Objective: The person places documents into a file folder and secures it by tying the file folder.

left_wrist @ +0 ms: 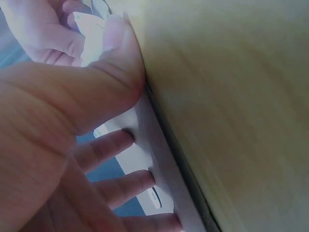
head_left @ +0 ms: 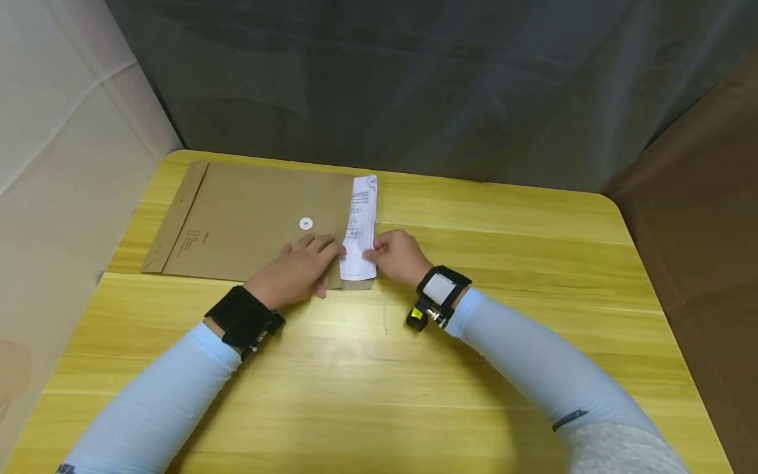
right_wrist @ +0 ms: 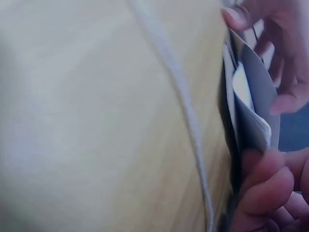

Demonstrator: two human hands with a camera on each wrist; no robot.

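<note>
Hands (head_left: 349, 263) on flat kraft envelope (head_left: 249, 224), printed sheet (head_left: 361, 230)

Matt brown paper envelope (head_left: 249, 224) (white printed sheet (head_left: 361, 227) inside) on glossy wood-grain table (head_left: 503, 263).

My left hand (head_left: 299, 268) lies flat, fingers spread and pressing down. My right hand (head_left: 398, 257) is curled, fingertips pinching. Both forearms angle inward.

The envelope (head_left: 249, 224) is kraft brown with red print and a white round clasp disc (head_left: 305, 224). The paper sheet (head_left: 361, 230) is white with grey-black line drawings. The table (head_left: 503, 276) is yellow wood-grain; both sleeves (head_left: 521, 355) are light blue.
</note>
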